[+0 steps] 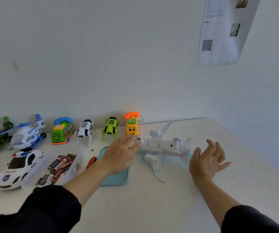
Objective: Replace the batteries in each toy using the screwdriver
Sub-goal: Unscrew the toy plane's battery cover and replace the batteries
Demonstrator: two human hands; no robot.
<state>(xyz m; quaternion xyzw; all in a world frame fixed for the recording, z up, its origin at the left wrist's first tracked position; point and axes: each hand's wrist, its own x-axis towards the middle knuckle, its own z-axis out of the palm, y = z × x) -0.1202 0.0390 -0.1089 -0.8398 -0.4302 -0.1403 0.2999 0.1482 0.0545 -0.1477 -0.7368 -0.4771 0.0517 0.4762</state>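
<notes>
A white toy airplane (164, 147) lies belly-up on the white table, nose pointing left. My left hand (121, 153) rests palm down with its fingertips on the plane's nose. My right hand (207, 158) hovers open just right of the plane's tail, fingers spread, holding nothing. A red-handled screwdriver (91, 162) lies partly hidden behind my left forearm. A clear tub (78, 158) of several batteries (59, 167) stands to the left.
A teal tray (118, 179) lies under my left wrist. Along the wall stand a yellow phone toy (132, 125), a green robot dog (111, 127), a white robot dog (85, 129), a green bus phone (62, 131) and a helicopter (28, 133). A police car (17, 169) sits front left.
</notes>
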